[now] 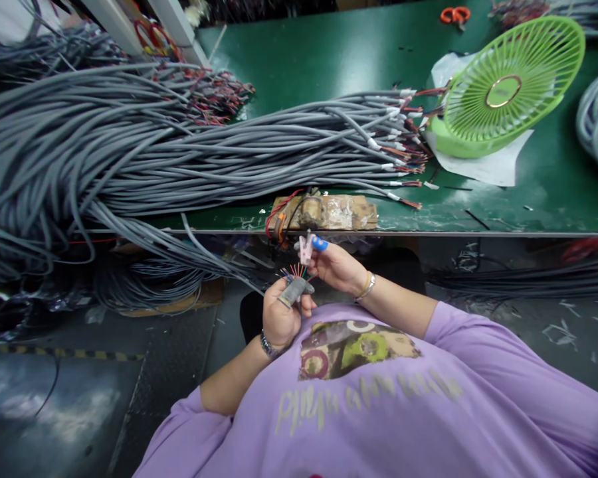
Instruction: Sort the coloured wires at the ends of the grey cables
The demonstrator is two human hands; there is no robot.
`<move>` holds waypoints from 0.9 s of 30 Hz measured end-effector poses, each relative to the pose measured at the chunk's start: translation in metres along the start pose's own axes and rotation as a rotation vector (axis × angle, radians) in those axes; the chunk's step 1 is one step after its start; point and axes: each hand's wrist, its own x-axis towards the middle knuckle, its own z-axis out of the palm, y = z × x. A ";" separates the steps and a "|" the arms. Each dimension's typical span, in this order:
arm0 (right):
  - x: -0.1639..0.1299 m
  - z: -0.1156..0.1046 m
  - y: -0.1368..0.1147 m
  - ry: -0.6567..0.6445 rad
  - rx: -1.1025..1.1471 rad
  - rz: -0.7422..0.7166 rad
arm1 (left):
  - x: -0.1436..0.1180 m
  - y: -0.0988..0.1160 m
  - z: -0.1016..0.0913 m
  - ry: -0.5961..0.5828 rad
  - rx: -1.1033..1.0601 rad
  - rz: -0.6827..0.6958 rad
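The person stands at the edge of a green worktop (329, 53) with both hands raised in front of a purple shirt. The left hand (280, 315) is curled into a closed grip around the end of a grey cable (296, 291), thumb on top; a short fan of thin coloured wires (294, 271) sprouts from the cable end just above that grip. A wristwatch (266, 345) sits below it on the wrist.

Just up and to the right of that grip, the right hand (335, 267) pinches a small pale pink connector piece (306, 248) between thumb and fingertips, its grip shut on the piece. A blue finger cot (319, 244) covers one fingertip beside it, and a bracelet (366, 287) circles the wrist. The connector sits close above the coloured wires; I cannot tell whether they touch.

Directly beyond both grips, on the worktop's near edge, lies a worn wooden block (329, 212) with red wires at its left end. Farther beyond and out to the left sprawls a big bundle of grey cables (179, 146), stripped ends pointing right. Well off to the right of the grips stands a green fan (508, 86) on white paper, and orange scissors (455, 14) lie at the far edge.
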 end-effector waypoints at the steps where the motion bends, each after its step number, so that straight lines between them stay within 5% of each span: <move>1: -0.001 0.000 0.000 0.003 -0.011 -0.012 | 0.000 0.000 0.001 0.001 -0.011 0.001; 16: 0.008 0.005 0.001 0.026 0.053 0.104 | 0.004 -0.003 0.005 0.011 -0.016 -0.023; 27: 0.014 0.009 0.003 0.107 0.073 0.034 | 0.005 -0.006 0.005 -0.001 0.001 -0.011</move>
